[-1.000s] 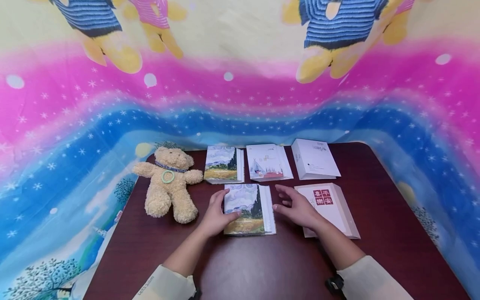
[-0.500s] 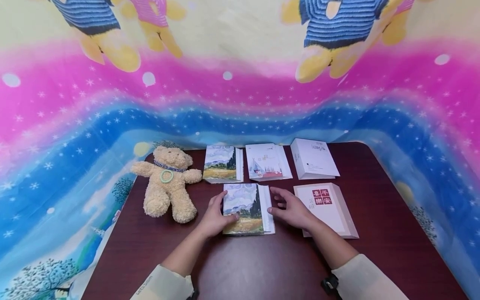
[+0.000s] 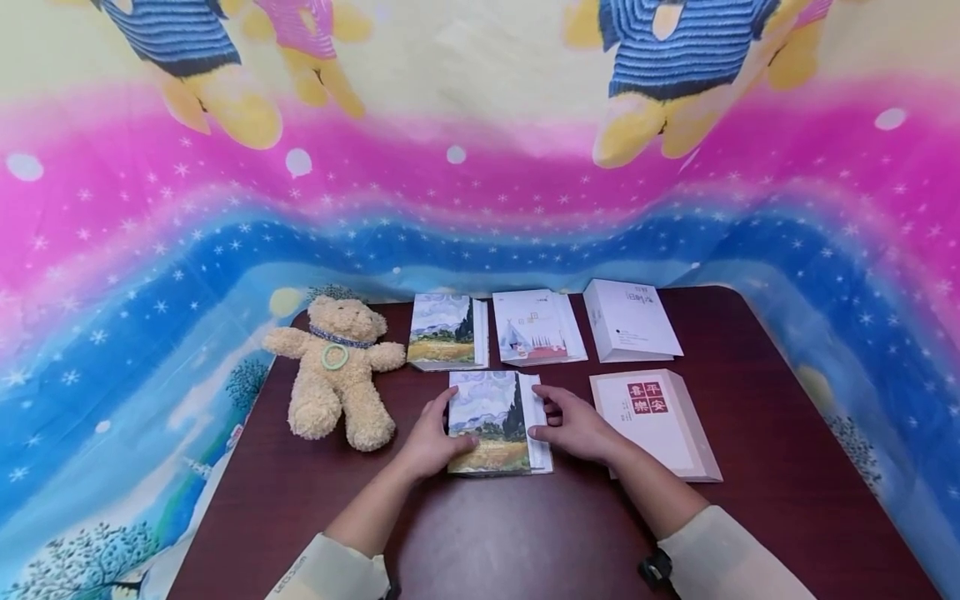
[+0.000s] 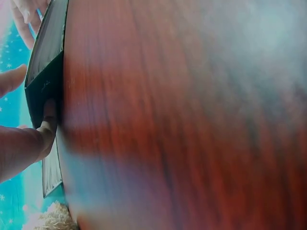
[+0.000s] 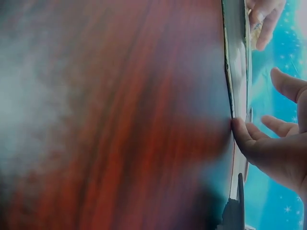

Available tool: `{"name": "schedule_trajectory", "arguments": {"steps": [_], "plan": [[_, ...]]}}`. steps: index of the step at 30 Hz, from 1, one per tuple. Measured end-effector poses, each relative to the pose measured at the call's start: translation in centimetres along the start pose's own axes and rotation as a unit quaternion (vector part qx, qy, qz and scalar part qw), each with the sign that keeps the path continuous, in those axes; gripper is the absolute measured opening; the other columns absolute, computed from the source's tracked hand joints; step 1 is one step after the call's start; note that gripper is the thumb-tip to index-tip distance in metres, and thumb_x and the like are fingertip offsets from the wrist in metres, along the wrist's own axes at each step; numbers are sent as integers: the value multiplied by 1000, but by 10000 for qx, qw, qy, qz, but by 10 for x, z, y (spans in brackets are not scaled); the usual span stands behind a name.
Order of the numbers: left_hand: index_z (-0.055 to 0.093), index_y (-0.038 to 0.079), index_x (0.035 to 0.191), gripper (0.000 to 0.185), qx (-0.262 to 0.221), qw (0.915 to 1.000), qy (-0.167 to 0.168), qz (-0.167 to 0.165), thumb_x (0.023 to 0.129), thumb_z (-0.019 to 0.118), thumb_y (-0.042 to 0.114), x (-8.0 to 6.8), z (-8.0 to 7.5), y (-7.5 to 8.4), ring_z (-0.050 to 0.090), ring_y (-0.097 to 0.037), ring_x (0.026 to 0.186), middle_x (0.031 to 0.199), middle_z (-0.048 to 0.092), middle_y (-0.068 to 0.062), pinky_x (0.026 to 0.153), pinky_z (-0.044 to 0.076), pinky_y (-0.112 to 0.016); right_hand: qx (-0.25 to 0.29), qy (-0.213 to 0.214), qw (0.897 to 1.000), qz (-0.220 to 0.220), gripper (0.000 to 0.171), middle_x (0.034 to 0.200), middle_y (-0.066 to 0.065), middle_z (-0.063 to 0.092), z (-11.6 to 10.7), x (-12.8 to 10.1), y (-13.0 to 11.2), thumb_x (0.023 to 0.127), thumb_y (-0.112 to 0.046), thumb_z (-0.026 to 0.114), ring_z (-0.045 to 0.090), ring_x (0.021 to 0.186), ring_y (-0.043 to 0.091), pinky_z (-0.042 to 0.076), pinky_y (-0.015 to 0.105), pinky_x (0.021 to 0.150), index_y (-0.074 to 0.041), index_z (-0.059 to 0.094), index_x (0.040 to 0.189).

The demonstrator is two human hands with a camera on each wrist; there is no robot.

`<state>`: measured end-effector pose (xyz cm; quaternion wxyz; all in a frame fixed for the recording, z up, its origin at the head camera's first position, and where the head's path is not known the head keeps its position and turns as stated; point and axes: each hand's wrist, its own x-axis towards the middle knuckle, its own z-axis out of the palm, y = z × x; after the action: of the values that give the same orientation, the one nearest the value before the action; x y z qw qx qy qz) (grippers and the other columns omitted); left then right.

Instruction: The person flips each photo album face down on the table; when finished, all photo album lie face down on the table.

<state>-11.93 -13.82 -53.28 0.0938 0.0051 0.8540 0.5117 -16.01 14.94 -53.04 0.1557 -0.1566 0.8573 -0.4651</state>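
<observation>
A thick book (image 3: 487,425) with a painted landscape cover lies on the table between my hands. My left hand (image 3: 431,437) is at its left side; in the left wrist view a fingertip (image 4: 49,112) presses the dark spine (image 4: 41,96), and the thumb (image 4: 12,79) points over the cover. From the right, my right hand (image 3: 577,423) reaches the page side, its fingers loosely bent over the white strip. In the right wrist view a fingertip (image 5: 237,127) touches the book's edge (image 5: 235,62), while the thumb (image 5: 285,85) stands apart from the cover.
Behind lie a matching landscape book (image 3: 441,329), a book with a tent picture (image 3: 536,329) and a white book (image 3: 633,321). A book with red characters (image 3: 645,433) lies right, beneath the right forearm. A teddy bear (image 3: 341,375) lies left on the dark wooden table (image 3: 480,542).
My right hand has moved left to the book's page side, its fingertips now over the white strip. The left hand has stayed at the spine, and the book has hardly moved.
</observation>
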Motion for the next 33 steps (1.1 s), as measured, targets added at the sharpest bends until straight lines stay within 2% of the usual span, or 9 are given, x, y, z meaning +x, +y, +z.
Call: {"name": "schedule_trajectory", "arguments": {"steps": [7, 13, 16, 26, 33], "plan": [[34, 17, 162, 99, -138, 9999, 6, -68, 80, 89, 23, -1, 2, 4, 49, -43, 131, 160, 34, -21, 104, 46, -60, 58, -38, 9998, 202, 79, 130, 21, 60, 1, 1, -5, 87, -19, 84, 63, 117, 33, 56, 44, 96, -1, 46, 153], [35, 16, 162, 99, -245, 9997, -10, -92, 79, 89, 23, -2, 4, 7, 49, -42, 131, 160, 36, -18, 101, 48, -59, -96, -125, 9996, 251, 80, 129, 17, 61, 1, 2, -3, 86, -20, 85, 64, 115, 28, 56, 41, 95, -1, 46, 154], [37, 16, 161, 97, -356, 9994, 19, -51, 80, 89, 22, -1, 5, 8, 50, -39, 129, 159, 38, -16, 98, 50, -54, -88, -145, 9995, 263, 81, 129, 16, 61, 0, 3, -3, 86, -21, 85, 64, 115, 27, 55, 41, 96, -3, 45, 155], [43, 15, 159, 87, -692, 9971, 159, 285, 82, 86, 16, 0, 3, 14, 55, -33, 121, 151, 47, -12, 90, 54, -43, -151, -151, 9994, 265, 79, 130, 15, 60, -2, 4, -6, 87, -23, 85, 63, 116, 26, 54, 42, 97, -5, 48, 154], [46, 16, 157, 80, -698, 9956, 274, 563, 86, 82, 16, -4, 4, 20, 56, -29, 115, 153, 46, -7, 87, 51, -40, -122, -142, 9996, 233, 74, 131, 17, 60, 1, 4, -5, 88, -24, 84, 62, 117, 29, 54, 43, 98, -7, 51, 152]]}}
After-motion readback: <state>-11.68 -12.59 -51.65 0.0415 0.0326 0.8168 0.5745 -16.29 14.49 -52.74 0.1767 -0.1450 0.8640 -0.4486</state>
